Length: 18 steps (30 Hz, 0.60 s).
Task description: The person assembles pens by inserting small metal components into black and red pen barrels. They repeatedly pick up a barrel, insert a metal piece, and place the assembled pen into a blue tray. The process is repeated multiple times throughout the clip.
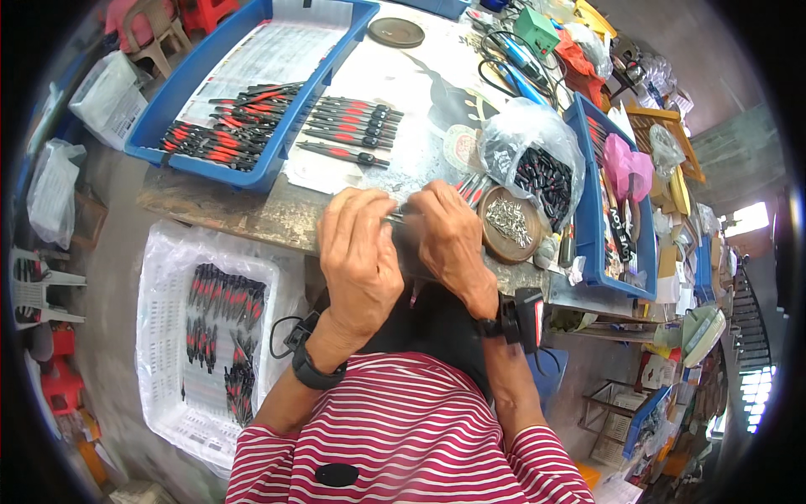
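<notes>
On the worn grey counter (252,210) filling the frame's middle, under the long blue plastic tray (168,126) at upper left, the left hand (359,252) and right hand (449,239) both clench one slim dark metal tool (395,218) lying crosswise between them, beside the round brown dish of small silver screws (508,223).

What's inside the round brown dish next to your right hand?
The brown dish holds a small heap of shiny metal pieces, too small to identify. The right hand covers its left rim.
</notes>
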Each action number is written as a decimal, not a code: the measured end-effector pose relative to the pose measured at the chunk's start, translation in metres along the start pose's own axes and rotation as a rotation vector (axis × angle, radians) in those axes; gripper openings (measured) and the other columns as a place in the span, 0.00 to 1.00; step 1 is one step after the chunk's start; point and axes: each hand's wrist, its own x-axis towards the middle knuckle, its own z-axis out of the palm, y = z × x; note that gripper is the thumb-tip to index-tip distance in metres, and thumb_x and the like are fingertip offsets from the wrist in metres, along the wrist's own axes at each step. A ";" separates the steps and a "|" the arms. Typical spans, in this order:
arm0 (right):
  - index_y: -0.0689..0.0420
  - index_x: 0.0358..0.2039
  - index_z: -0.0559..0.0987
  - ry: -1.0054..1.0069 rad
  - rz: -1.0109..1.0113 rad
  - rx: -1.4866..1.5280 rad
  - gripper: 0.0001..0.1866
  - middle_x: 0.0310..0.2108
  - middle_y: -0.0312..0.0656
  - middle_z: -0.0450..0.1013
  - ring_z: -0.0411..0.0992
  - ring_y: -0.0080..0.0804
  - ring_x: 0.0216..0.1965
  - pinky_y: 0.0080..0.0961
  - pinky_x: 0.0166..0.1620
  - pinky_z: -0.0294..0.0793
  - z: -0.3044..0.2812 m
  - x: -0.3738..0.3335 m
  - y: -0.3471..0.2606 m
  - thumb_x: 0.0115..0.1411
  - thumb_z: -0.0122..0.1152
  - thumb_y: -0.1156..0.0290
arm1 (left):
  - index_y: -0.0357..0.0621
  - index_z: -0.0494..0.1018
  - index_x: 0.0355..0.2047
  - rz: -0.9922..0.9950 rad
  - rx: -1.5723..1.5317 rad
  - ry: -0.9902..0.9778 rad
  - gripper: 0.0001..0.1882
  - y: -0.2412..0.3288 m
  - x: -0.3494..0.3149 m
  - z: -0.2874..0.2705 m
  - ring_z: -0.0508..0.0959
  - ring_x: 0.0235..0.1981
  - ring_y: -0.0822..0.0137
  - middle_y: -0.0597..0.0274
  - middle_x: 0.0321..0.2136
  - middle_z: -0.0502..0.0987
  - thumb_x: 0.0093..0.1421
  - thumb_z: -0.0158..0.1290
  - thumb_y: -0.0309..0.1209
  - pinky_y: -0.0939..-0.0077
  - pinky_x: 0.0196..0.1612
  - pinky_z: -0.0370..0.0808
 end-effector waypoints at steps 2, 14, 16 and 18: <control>0.60 0.28 0.69 0.027 0.045 0.009 0.10 0.28 0.45 0.64 0.67 0.45 0.32 0.36 0.32 0.67 0.018 0.010 0.004 0.45 0.59 0.80 | 0.35 0.71 0.36 0.019 -0.075 0.035 0.13 0.000 -0.001 -0.001 0.72 0.43 0.51 0.51 0.37 0.74 0.48 0.48 0.14 0.63 0.49 0.68; 0.57 0.28 0.70 -0.022 0.092 -0.029 0.09 0.26 0.43 0.66 0.70 0.44 0.31 0.38 0.29 0.68 0.076 0.044 0.016 0.46 0.59 0.78 | 0.36 0.72 0.32 -0.128 -0.238 -0.059 0.10 -0.008 -0.007 -0.004 0.75 0.39 0.56 0.53 0.32 0.75 0.50 0.48 0.13 0.69 0.44 0.71; 0.57 0.29 0.70 -0.026 0.085 -0.035 0.07 0.27 0.43 0.66 0.71 0.43 0.32 0.38 0.29 0.70 0.078 0.048 0.017 0.47 0.56 0.78 | 0.35 0.72 0.32 -0.148 -0.263 -0.054 0.10 -0.009 -0.007 -0.002 0.75 0.38 0.56 0.53 0.32 0.75 0.51 0.48 0.13 0.69 0.43 0.71; 0.56 0.30 0.71 -0.029 0.078 -0.055 0.08 0.27 0.42 0.66 0.71 0.42 0.32 0.38 0.29 0.71 0.080 0.052 0.018 0.47 0.54 0.79 | 0.35 0.72 0.32 -0.148 -0.265 -0.063 0.09 -0.010 -0.007 -0.001 0.75 0.38 0.57 0.53 0.32 0.75 0.51 0.48 0.13 0.69 0.43 0.71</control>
